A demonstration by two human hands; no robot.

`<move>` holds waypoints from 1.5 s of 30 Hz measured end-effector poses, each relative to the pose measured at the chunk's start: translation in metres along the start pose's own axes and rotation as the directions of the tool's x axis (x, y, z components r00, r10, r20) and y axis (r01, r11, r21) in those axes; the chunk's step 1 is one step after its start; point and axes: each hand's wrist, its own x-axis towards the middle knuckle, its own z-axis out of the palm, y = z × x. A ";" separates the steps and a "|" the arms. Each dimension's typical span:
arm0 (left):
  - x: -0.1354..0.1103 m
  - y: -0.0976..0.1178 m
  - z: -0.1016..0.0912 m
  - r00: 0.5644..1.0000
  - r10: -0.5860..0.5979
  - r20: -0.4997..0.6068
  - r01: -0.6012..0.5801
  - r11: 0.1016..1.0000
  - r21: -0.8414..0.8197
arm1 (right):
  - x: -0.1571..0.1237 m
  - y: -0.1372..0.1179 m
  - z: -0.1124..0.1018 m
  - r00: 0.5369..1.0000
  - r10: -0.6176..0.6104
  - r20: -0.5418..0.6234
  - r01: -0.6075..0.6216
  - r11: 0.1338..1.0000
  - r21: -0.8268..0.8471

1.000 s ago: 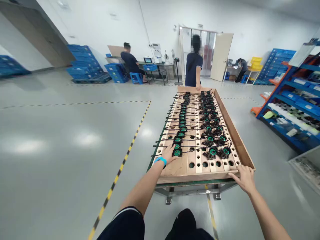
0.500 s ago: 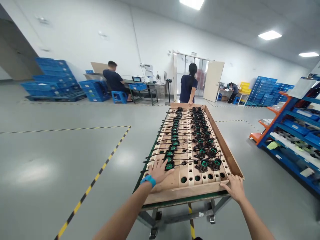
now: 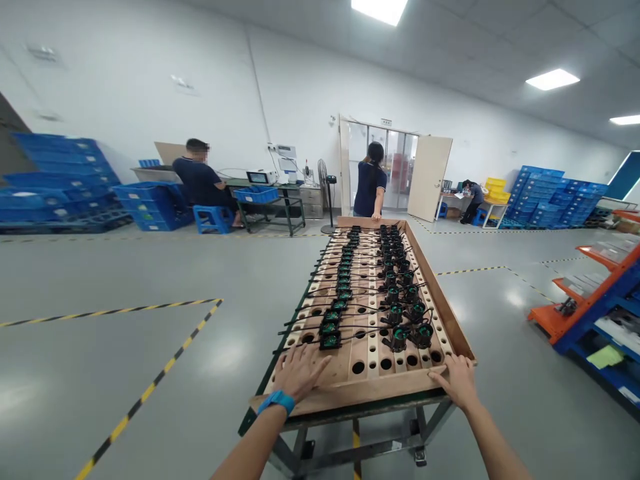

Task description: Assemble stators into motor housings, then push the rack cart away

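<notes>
A long wooden tray point(image 3: 440, 297) with rows of round holes rests on a wheeled metal cart point(image 3: 350, 453). Black parts with green circuit boards point(image 3: 330, 340) and cables line its left side, and round black housings with green inside point(image 3: 399, 338) stand in rows on the right. My left hand point(image 3: 299, 373), with a blue wristband, lies over the tray's near left corner, fingers spread and holding nothing. At the near right corner my right hand point(image 3: 457, 380) grips the tray's rim, fingers over the edge and thumb along the near wall.
At the tray's far end a co-worker point(image 3: 371, 180) has a hand on the rim, in front of an open doorway point(image 3: 385, 167). Another person point(image 3: 200, 180) sits left by a bench. Blue crates point(image 3: 60, 180) and an orange-and-blue rack point(image 3: 590, 293) flank the aisle; striped tape marks the floor.
The cart and I have moved forward, and the view has shifted. My left hand has slid back from the circuit-board parts toward the near left corner. My right hand stays at its corner.
</notes>
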 end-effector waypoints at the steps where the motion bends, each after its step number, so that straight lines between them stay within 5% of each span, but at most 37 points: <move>1: 0.000 0.001 -0.001 1.000 0.001 -0.010 -0.001 1.000 -0.004 | 0.000 0.001 -0.002 1.000 0.000 0.006 0.000 1.000 -0.003; 11: 0.017 0.005 0.014 1.000 -0.008 -0.021 0.008 1.000 0.003 | 0.008 0.009 0.018 1.000 0.016 0.014 -0.017 1.000 0.026; 22: 0.000 0.035 0.029 0.990 -0.083 0.113 0.085 0.996 -0.009 | -0.013 0.049 0.000 1.000 0.022 0.014 -0.023 0.999 0.029; 32: -0.027 0.106 -0.004 0.991 -0.083 0.105 0.083 0.997 0.004 | -0.022 0.096 -0.033 1.000 0.000 0.004 0.000 0.999 0.042; 39: -0.008 0.116 0.007 0.993 -0.089 0.076 0.089 0.996 0.005 | -0.008 0.116 -0.023 1.000 0.000 0.006 0.000 1.000 0.027; 45: -0.004 0.149 0.014 0.992 -0.077 0.102 0.075 0.997 0.018 | -0.009 0.145 -0.008 1.000 -0.001 -0.001 0.001 0.998 0.068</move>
